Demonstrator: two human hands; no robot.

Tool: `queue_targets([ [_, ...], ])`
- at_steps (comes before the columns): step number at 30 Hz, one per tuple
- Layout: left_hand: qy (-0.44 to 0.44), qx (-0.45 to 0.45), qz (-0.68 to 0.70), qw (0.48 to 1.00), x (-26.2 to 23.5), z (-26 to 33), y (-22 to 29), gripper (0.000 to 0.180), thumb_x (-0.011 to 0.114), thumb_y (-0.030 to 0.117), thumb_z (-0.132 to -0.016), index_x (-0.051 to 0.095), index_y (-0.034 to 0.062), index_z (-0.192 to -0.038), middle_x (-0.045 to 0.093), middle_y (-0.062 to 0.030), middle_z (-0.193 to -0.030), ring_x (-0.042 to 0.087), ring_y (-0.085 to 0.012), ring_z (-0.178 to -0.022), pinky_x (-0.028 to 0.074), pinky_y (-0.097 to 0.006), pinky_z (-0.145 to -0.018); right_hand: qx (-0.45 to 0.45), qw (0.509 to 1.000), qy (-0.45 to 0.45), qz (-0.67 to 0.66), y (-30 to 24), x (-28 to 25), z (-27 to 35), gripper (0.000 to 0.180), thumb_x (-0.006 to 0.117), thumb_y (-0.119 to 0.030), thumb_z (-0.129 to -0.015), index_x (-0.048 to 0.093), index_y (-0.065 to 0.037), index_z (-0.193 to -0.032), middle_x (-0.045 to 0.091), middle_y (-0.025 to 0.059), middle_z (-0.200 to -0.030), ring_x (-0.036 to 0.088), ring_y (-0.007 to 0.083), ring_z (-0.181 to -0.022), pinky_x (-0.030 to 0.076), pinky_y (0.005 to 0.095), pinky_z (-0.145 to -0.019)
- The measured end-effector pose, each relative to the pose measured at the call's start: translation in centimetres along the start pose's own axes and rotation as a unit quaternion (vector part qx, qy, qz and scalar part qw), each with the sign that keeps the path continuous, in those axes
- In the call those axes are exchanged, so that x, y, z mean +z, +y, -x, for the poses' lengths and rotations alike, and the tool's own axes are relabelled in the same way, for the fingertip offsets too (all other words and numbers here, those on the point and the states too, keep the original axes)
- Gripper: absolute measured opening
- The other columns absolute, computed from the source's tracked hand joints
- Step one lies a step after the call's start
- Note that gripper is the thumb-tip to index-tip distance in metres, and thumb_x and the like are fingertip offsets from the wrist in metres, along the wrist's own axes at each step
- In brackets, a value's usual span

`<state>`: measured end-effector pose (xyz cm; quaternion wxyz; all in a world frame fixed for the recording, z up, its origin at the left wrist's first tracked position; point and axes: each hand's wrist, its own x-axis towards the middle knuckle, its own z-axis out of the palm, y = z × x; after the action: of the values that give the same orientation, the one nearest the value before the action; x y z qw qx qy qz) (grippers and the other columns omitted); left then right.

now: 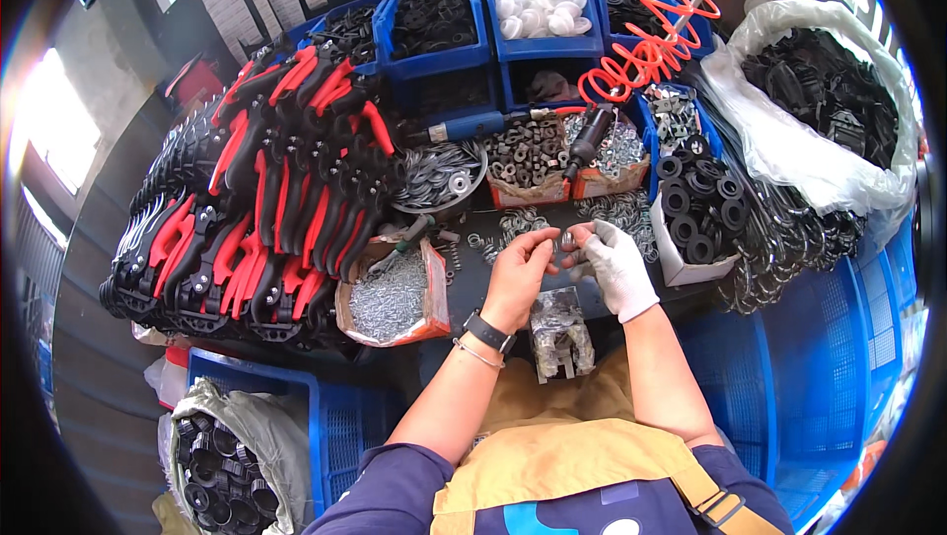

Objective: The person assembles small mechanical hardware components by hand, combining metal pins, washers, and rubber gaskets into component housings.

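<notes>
Over the bench's front edge my two hands meet, fingertips close together. My left hand [521, 274], bare and with a watch at the wrist, has thumb and forefinger pinched together. Opposite it, my right hand [614, 267] wears a pale glove, its fingers bent in toward the thumb. Between the fingertips shows a small metal coil spring [567, 241], partly hidden; my right hand's fingers are on it. What the left pinch holds, if anything, is hidden. Just below the hands stands a metal fixture block [559, 323]. Loose coil springs [521, 222] lie just beyond them.
Red-and-black handles [286, 190] are piled at left. A box of small metal pins [395, 298], a dish of metal parts [439, 175], boxes of nuts [533, 150] and black rings [691, 205] surround the hands. A power driver [589, 141] and red coiled hose [651, 47] sit beyond.
</notes>
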<state>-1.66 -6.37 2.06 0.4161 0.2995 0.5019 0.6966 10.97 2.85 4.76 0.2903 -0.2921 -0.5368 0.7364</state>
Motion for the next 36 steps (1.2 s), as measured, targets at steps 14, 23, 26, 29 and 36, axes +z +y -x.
queue_targets([
  [14,0.007,-0.020,-0.032,0.999,1.5,0.4,-1.0,0.030,0.066,0.021,-0.092,0.062,0.0004,-0.114,0.060,0.0017,-0.088,0.051,-0.0062,-0.071,0.044,-0.021,-0.064,-0.114,0.977,0.050,0.170,1.3,-0.7,0.9,0.024,0.061,-0.027,-0.093,0.062,-0.004,-0.098,0.060,0.0008,-0.079,0.055,0.0078,-0.069,0.044,0.0228,-0.060],
  [23,-0.073,-0.183,0.019,0.980,1.5,-1.1,-1.1,0.023,0.060,0.021,-0.095,0.060,0.0025,-0.109,0.056,0.0009,-0.079,0.047,-0.0057,-0.064,0.040,-0.020,-0.055,-0.399,0.871,0.116,0.261,0.7,-2.8,1.6,0.017,0.060,0.005,-0.083,0.062,-0.003,-0.098,0.063,0.0113,-0.098,0.062,0.0249,-0.089,0.050,0.0320,-0.078],
  [26,-0.024,0.040,-0.224,0.973,4.1,-4.6,-1.6,0.030,0.060,0.022,-0.095,0.057,-0.0010,-0.114,0.061,-0.0035,-0.083,0.053,-0.0087,-0.067,0.044,-0.024,-0.057,-0.343,0.793,0.224,0.451,-0.5,-3.9,0.7,0.015,0.060,0.000,-0.084,0.061,-0.003,-0.098,0.061,0.0145,-0.096,0.061,0.0325,-0.093,0.050,0.0395,-0.079],
  [29,-0.028,0.063,-0.284,0.956,7.1,-8.6,-2.8,0.035,0.063,0.021,-0.090,0.059,-0.0077,-0.110,0.066,-0.0232,-0.104,0.065,-0.0322,-0.098,0.049,-0.038,-0.087,-0.392,0.744,0.301,0.449,-1.3,-4.1,-0.3,0.020,0.058,0.002,-0.083,0.062,-0.004,-0.101,0.061,0.0135,-0.105,0.061,0.0332,-0.093,0.051,0.0401,-0.077],
  [36,0.076,0.194,-0.210,0.955,2.0,-4.0,3.1,0.025,0.057,0.006,-0.092,0.058,0.0013,-0.117,0.063,-0.0045,-0.101,0.058,-0.0102,-0.088,0.047,-0.025,-0.075,-0.316,0.802,0.183,0.473,-0.6,-5.4,3.9,0.017,0.057,0.001,-0.082,0.063,-0.003,-0.098,0.062,0.0162,-0.092,0.061,0.0347,-0.089,0.049,0.0408,-0.077],
])
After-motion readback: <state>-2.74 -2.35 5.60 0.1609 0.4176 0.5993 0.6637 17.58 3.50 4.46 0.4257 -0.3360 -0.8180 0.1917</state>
